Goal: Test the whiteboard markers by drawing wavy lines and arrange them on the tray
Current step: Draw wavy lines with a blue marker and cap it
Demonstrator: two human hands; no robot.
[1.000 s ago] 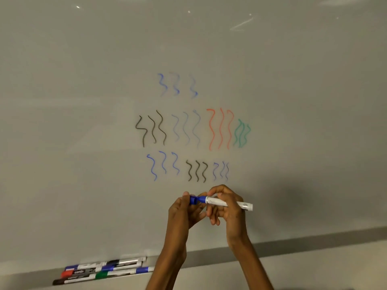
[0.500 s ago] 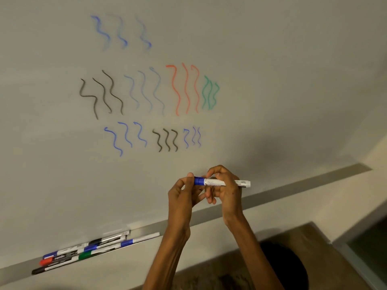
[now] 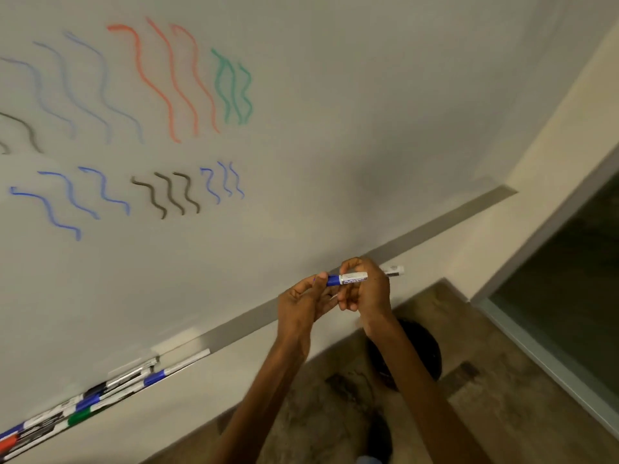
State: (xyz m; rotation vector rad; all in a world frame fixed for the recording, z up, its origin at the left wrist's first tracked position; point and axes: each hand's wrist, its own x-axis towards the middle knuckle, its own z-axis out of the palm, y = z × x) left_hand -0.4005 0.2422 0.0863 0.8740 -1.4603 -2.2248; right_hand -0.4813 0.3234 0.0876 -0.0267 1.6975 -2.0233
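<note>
My left hand (image 3: 301,303) and right hand (image 3: 365,293) meet at the lower middle of the frame, both closed on one marker (image 3: 353,278). The left thumb and fingers pinch its blue cap (image 3: 332,280). The right fingers curl round the white barrel. My hands and forearms stand in front of the grey tray (image 3: 241,324) and hide a stretch of it. The tray slants from the lower left edge up toward the right. At its lower left end the other markers (image 3: 100,396) lie side by side along it, showing blue, green, red and black parts.

Above is the whiteboard (image 3: 335,128), with groups of wavy lines (image 3: 174,82) in blue, black, red and green filling the upper left. Below my arms is a mottled brown floor (image 3: 318,413), with a dark round thing (image 3: 422,356) just behind my right forearm. A glass panel (image 3: 586,296) runs down the right edge.

The marker's long axis is almost level, rising slightly to the right, with the cap end pointing left. It bridges both hands at fingertip height, and its tail sticks out past the right hand, well apart from the markers on the tray.
</note>
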